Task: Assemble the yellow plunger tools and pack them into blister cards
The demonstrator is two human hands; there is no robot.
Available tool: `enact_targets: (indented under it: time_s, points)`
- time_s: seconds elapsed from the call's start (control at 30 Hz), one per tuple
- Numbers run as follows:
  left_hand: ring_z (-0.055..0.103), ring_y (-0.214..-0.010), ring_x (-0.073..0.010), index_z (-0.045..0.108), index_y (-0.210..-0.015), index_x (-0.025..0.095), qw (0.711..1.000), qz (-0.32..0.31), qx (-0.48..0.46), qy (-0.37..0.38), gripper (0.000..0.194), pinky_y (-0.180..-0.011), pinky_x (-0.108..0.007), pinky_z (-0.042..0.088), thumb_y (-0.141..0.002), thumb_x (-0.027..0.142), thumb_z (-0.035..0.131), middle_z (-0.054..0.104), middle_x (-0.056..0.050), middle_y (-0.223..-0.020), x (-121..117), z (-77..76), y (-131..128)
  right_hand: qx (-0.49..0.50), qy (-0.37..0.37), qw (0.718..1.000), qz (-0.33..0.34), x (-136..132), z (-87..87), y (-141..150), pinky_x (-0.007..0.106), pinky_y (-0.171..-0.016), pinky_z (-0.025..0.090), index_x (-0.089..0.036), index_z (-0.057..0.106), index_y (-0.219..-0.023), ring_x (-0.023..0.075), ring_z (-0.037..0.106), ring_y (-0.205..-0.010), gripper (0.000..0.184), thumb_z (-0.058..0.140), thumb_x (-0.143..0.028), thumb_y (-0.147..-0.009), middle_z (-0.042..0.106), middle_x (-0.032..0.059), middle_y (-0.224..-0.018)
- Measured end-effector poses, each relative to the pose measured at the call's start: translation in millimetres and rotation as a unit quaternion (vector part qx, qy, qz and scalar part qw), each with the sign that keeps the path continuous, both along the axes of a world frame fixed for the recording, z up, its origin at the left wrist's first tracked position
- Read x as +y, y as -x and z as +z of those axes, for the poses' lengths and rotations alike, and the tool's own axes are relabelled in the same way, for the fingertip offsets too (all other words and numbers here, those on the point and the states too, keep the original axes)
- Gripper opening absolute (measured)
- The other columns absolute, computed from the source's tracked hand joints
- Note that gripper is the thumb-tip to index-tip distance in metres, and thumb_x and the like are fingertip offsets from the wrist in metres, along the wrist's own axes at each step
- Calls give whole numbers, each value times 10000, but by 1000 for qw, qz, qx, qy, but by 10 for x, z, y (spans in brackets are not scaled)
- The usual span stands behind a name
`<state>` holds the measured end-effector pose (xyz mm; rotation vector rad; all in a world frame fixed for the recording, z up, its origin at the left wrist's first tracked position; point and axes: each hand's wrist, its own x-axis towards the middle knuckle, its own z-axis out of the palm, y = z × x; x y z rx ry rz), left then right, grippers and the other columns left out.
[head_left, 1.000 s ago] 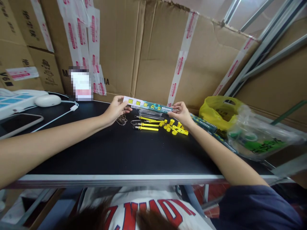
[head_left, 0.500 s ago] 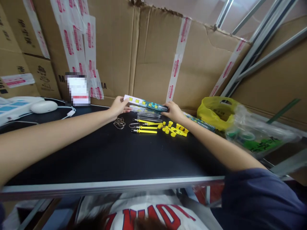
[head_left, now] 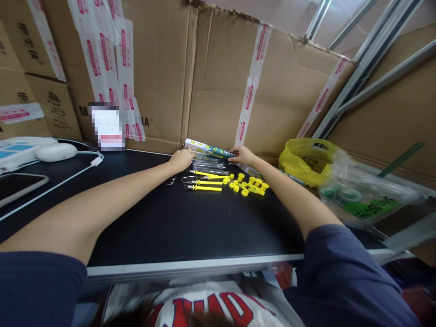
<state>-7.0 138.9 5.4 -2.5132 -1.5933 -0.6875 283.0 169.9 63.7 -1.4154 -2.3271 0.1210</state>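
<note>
Near the back of the black table, a long narrow printed box with yellow characters lies across a similar box. My right hand pinches its right end between thumb and fingers. At the left end, my left hand is curled against the boxes, its fingertips partly hidden. Clear plastic tubes lie just in front of the boxes. Nearer are several yellow rods with metal hook ends, and a heap of small yellow plastic caps. Wire hooks show partly beneath my left wrist.
A cardboard wall stands behind the table. To the right are a yellow plastic bag, a clear bag and a metal frame. On the left lie a phone, a white cable and a power strip.
The printed box has come down from above the table onto the similar box at the back. My left hand has moved right and lower along its end; my right hand has shifted slightly left.
</note>
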Motion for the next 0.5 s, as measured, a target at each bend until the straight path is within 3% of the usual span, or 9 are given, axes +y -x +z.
enact_targets:
  time_s: [0.23, 0.5]
  points:
    - [594, -1066, -226, 664, -1096, 210, 997, -14, 79, -19, 280, -928, -318, 450, -859, 205, 516, 622, -79, -1180, -66, -29, 178, -33, 12, 999, 18, 95, -23, 59, 270, -681, 484, -127, 688, -1018, 146, 611, -705, 335, 749, -206, -698, 709, 55, -871]
    - [601, -1029, -235, 622, -1085, 184, 997, -29, 65, -33, 253, -876, -328, 452, -852, 203, 524, 626, -88, -1133, -156, -42, 280, -100, 9, 995, 26, 141, -114, 138, 281, -722, 471, -140, 699, -979, 187, 625, -801, 333, 771, -240, -669, 696, 75, -904]
